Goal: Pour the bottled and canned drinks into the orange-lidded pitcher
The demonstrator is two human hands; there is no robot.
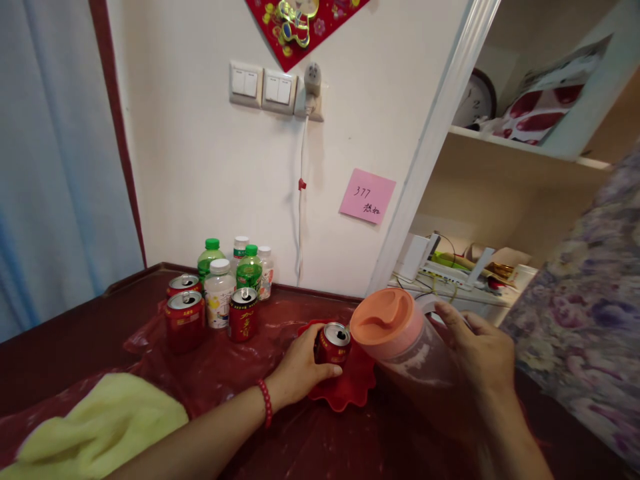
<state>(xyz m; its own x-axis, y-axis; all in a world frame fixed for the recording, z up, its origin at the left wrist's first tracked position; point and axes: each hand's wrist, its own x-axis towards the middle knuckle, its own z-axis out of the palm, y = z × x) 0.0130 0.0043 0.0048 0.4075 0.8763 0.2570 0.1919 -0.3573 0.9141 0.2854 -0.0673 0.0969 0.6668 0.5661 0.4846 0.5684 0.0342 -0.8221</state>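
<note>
My left hand (300,367), with a red bead bracelet on the wrist, is wrapped round an opened red drink can (334,348). The can stands upright in a red dish (357,383) with a scalloped rim. My right hand (477,353) grips the handle of a clear pitcher (425,357) with an orange lid (387,321). The pitcher is tilted to the left, its lid close beside the can's top. I cannot make out any stream between them. Part of the dish is hidden by my left hand and the can.
Red cans (186,321), green-capped bottles (249,267) and white-capped bottles (219,293) stand back left on red plastic sheeting. A yellow cloth (105,427) lies front left. Behind is a wall with a plugged-in cord (301,220); shelves (525,143) and floral fabric (580,313) are right.
</note>
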